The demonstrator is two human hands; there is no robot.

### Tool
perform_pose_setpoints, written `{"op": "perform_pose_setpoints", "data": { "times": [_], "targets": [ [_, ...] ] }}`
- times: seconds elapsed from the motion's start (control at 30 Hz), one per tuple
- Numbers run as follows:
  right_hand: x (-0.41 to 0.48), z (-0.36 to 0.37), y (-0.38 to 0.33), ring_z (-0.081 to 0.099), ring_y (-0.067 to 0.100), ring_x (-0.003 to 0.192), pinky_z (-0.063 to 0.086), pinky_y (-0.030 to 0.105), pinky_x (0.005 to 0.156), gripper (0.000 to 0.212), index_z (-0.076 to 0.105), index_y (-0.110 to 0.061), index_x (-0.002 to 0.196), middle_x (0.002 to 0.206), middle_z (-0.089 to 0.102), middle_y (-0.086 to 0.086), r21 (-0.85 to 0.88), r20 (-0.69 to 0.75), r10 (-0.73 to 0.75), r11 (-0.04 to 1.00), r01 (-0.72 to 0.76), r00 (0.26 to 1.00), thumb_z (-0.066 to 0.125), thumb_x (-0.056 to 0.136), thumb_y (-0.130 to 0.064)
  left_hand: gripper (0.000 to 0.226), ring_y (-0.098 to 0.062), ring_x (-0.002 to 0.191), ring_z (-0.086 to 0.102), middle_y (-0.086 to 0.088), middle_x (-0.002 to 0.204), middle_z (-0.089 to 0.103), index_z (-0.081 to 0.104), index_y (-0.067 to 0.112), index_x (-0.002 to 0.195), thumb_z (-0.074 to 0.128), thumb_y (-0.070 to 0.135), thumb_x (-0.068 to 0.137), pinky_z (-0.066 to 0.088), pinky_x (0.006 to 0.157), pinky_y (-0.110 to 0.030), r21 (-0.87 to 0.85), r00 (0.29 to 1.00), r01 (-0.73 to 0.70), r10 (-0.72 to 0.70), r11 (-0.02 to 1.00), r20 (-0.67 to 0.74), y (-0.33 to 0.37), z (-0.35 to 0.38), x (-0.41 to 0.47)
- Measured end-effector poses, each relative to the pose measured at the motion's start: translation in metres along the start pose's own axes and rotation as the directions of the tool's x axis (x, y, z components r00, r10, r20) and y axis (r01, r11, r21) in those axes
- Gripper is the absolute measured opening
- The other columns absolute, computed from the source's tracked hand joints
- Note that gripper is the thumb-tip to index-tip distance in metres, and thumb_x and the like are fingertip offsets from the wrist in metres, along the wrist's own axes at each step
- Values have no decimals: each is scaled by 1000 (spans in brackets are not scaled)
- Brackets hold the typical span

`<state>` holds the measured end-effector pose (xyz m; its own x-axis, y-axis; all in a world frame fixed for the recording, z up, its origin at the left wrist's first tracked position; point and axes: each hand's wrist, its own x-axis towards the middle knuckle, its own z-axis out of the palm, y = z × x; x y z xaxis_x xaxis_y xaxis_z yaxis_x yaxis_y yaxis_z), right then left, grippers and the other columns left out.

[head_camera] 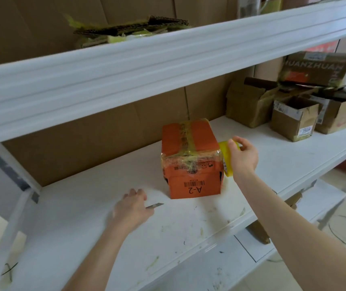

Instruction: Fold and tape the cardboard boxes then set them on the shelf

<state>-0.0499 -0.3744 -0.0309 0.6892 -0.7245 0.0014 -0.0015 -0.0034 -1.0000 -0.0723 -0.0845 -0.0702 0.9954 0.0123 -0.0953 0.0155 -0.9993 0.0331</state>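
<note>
Lower centre, the left hand (133,208) grips a cutter (156,205). Just beyond, the right hand (244,157) holds the yellow tape roll (224,149) beside the orange box (191,160), already taped on the shelf (105,217). Upper right, brown boxes (293,120) gape open, seemingly left to do.

Left hand (133,208) blurred; knife (156,205) mostly hidden in its grip.

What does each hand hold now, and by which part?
The right hand grips the yellow tape roll around its outer rim, beside the orange box. The left hand holds a small knife by its handle end; only the blade shows.
</note>
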Motion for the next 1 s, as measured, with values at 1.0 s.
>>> {"op": "perform_pose_setpoints", "data": {
  "times": [1.0],
  "targets": [
    [-15, -42, -18, 58, 17, 92, 50, 30, 74, 9, 65, -43, 94, 96, 61, -9, -191, 44, -167, 966, 173, 985, 65, 86, -39, 36, -12, 129, 44, 9, 141, 48, 54, 30, 131, 53, 31, 95, 32, 109, -39, -84, 752, -521, 410, 849, -516, 99, -70, 29]
  ]
}}
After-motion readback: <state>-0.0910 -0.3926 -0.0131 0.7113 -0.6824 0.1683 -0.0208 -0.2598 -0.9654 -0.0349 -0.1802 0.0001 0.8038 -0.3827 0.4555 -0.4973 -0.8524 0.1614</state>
